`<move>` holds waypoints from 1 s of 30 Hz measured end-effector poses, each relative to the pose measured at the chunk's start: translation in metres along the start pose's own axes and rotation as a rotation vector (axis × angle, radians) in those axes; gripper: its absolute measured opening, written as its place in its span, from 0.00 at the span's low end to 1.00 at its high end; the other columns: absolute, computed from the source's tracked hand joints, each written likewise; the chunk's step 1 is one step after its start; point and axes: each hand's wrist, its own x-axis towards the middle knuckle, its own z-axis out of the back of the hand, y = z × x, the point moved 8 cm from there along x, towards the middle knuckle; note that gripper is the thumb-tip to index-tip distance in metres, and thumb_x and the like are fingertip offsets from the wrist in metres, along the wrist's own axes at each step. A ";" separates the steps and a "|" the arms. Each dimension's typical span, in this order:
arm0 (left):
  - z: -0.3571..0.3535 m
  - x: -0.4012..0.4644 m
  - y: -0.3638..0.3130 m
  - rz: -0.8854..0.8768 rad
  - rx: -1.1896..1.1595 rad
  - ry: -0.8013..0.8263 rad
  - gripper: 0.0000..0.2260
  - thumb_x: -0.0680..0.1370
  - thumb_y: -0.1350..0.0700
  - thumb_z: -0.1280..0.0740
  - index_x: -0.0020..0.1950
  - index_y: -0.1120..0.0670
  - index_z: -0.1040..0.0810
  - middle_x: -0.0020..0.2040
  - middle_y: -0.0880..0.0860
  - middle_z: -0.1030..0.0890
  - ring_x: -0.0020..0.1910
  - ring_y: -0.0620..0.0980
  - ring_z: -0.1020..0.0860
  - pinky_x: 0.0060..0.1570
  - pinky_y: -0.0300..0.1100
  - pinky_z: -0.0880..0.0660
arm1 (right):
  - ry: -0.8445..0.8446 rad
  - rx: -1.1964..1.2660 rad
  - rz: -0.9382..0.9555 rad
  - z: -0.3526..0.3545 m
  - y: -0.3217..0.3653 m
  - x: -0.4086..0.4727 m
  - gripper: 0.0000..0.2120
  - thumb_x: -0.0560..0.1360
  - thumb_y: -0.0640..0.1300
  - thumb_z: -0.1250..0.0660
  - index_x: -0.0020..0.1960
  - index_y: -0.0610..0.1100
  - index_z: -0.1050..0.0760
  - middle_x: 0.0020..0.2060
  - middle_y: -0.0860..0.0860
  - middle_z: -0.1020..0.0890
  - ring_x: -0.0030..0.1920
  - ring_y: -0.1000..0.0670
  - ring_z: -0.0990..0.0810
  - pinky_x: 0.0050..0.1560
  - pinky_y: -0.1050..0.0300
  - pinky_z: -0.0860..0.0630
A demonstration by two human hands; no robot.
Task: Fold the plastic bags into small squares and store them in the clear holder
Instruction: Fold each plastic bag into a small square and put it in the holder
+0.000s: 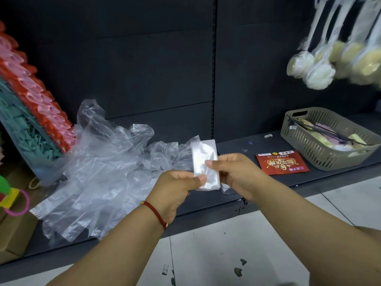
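Clear plastic, folded into a narrow strip (204, 164), is being pinched by her left hand (177, 186) and right hand (237, 172) above the dark shelf (288, 180) beside loose bags (107, 162).

bags (99, 172) left of basket (321, 141) – on shelf (288, 178)

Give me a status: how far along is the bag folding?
Done: nothing visibly stored; the clear holder can't be picked out for certain. In hand: one folded bag, a narrow strip rather than a square, pinched by the left hand and right hand. Left: the pile of loose bags on the shelf.
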 end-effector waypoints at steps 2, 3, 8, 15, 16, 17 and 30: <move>-0.003 -0.001 -0.004 -0.043 0.023 0.018 0.04 0.75 0.61 0.28 0.43 0.62 0.18 0.21 0.42 0.27 0.21 0.37 0.30 0.27 0.27 0.34 | -0.019 -0.014 0.024 0.003 0.000 0.001 0.09 0.75 0.37 0.31 0.52 0.32 0.19 0.46 0.40 0.14 0.46 0.43 0.15 0.46 0.54 0.19; -0.004 -0.001 -0.004 -0.056 0.030 0.024 0.04 0.75 0.62 0.28 0.43 0.63 0.19 0.21 0.42 0.27 0.21 0.36 0.30 0.27 0.26 0.34 | -0.024 -0.010 0.032 0.002 0.001 0.000 0.08 0.75 0.36 0.31 0.52 0.32 0.19 0.46 0.40 0.14 0.44 0.44 0.15 0.41 0.56 0.20; -0.005 -0.002 -0.004 -0.047 0.017 0.003 0.05 0.74 0.63 0.27 0.42 0.60 0.23 0.25 0.44 0.23 0.22 0.37 0.28 0.27 0.28 0.33 | -0.086 -0.030 0.139 0.005 0.009 -0.003 0.14 0.72 0.32 0.29 0.58 0.37 0.21 0.46 0.41 0.14 0.44 0.43 0.15 0.42 0.54 0.18; -0.003 0.001 0.004 0.131 -0.074 0.061 0.07 0.74 0.53 0.28 0.45 0.56 0.20 0.30 0.48 0.29 0.25 0.43 0.37 0.25 0.35 0.43 | -0.119 -0.276 0.251 0.007 0.020 -0.003 0.30 0.70 0.35 0.24 0.68 0.48 0.29 0.36 0.49 0.16 0.42 0.51 0.16 0.47 0.55 0.22; -0.003 0.001 0.005 0.158 -0.113 0.077 0.08 0.75 0.53 0.29 0.42 0.56 0.22 0.27 0.48 0.31 0.23 0.42 0.39 0.23 0.35 0.45 | -0.106 -0.308 0.253 0.005 0.020 -0.003 0.31 0.69 0.36 0.24 0.69 0.48 0.30 0.36 0.49 0.16 0.42 0.51 0.16 0.49 0.55 0.21; -0.003 0.000 0.005 0.178 -0.147 0.085 0.08 0.75 0.53 0.29 0.41 0.56 0.23 0.25 0.48 0.33 0.21 0.42 0.40 0.22 0.34 0.46 | -0.092 -0.329 0.252 0.003 0.020 -0.003 0.32 0.69 0.37 0.24 0.70 0.49 0.30 0.36 0.50 0.16 0.43 0.50 0.15 0.50 0.54 0.20; 0.008 -0.003 -0.021 -0.127 -0.121 -0.054 0.05 0.77 0.59 0.31 0.44 0.58 0.18 0.36 0.54 0.16 0.29 0.45 0.20 0.27 0.33 0.28 | -0.150 -0.304 0.191 0.006 0.020 -0.010 0.10 0.72 0.46 0.26 0.52 0.46 0.21 0.26 0.52 0.25 0.27 0.57 0.28 0.29 0.65 0.30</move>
